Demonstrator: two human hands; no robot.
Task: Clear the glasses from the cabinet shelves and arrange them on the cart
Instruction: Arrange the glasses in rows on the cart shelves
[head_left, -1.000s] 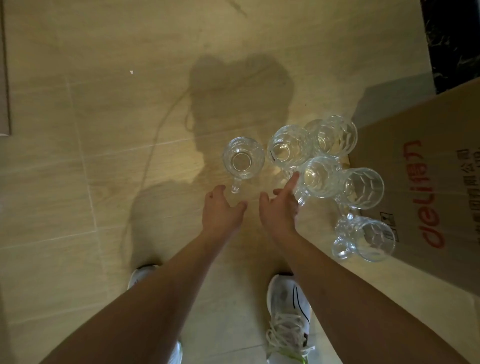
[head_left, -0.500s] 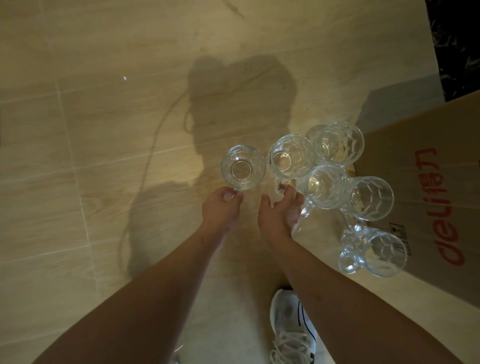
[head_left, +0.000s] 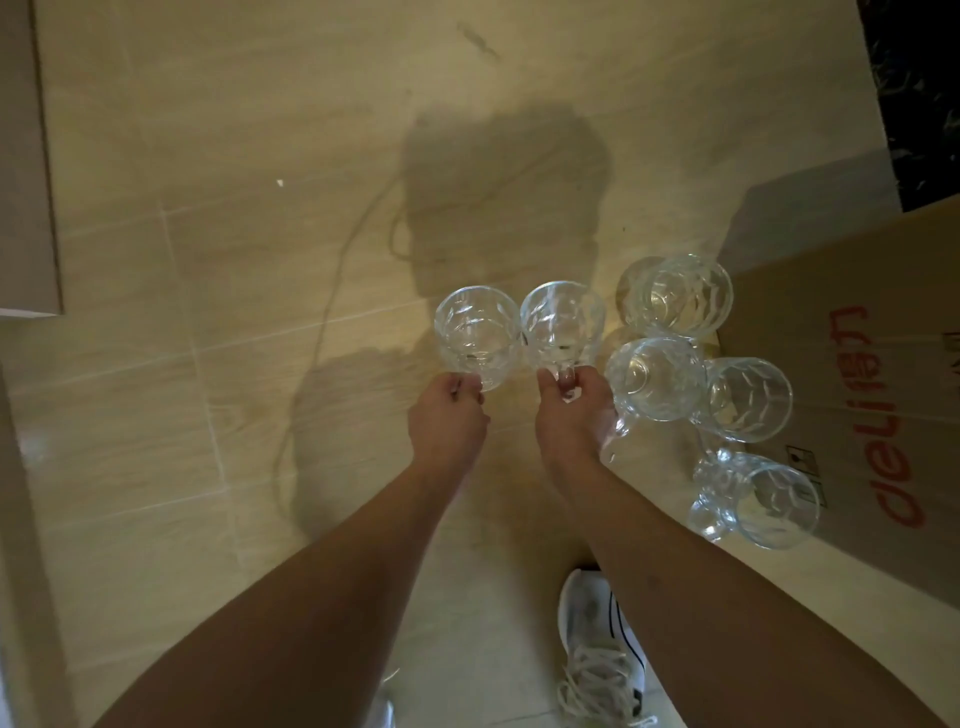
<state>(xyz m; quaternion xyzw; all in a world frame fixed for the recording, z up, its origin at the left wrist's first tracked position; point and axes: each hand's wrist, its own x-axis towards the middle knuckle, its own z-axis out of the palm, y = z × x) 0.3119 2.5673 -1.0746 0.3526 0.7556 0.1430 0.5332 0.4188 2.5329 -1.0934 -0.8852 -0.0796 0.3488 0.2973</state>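
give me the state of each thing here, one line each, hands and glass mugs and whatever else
left hand: grips the handle of the left mug
left mug: held, tilted, empty
right hand: grips the handle of the second mug
second mug: held, tilted, empty
four other mugs: clustered beside the box, empty, no hand on them
cardboard box: flat, red print up
shoe: laced, on the floor
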